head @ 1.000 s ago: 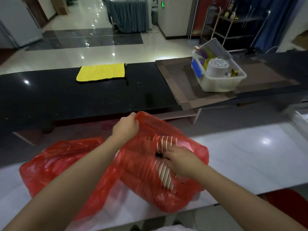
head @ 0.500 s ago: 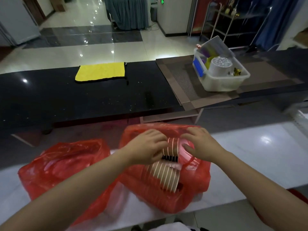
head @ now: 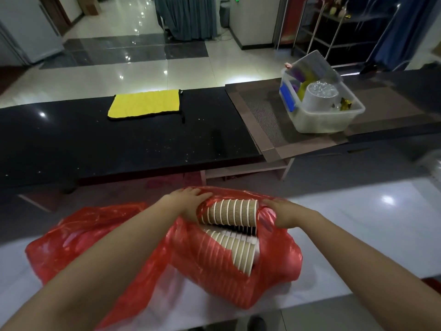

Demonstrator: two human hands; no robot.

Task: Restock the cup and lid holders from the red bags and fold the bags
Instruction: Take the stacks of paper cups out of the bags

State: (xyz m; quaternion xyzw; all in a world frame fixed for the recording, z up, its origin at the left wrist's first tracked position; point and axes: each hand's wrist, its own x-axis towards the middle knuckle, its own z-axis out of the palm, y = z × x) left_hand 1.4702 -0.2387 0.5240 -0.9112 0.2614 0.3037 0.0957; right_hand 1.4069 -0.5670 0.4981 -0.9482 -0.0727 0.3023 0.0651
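A sleeve of ribbed brown paper cups with white rims [head: 232, 210] lies sideways in the mouth of a crinkled red plastic bag [head: 214, 266] near the front edge of the white worktop [head: 358, 230], a second stack beneath it. The left hand [head: 188, 203] and right hand [head: 278, 212] grip its two ends, fingers curled round. Another red plastic bag [head: 78, 230] (slumped) sits toward the left edge; the worktop's right half lies bare.

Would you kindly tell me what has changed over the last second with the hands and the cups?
The left hand let go of the bag's rim and took the left end of a cup stack; the right hand moved to its right end. The stack now lies level, lifted at the bag mouth. The other bag, cloth and bin stayed put.
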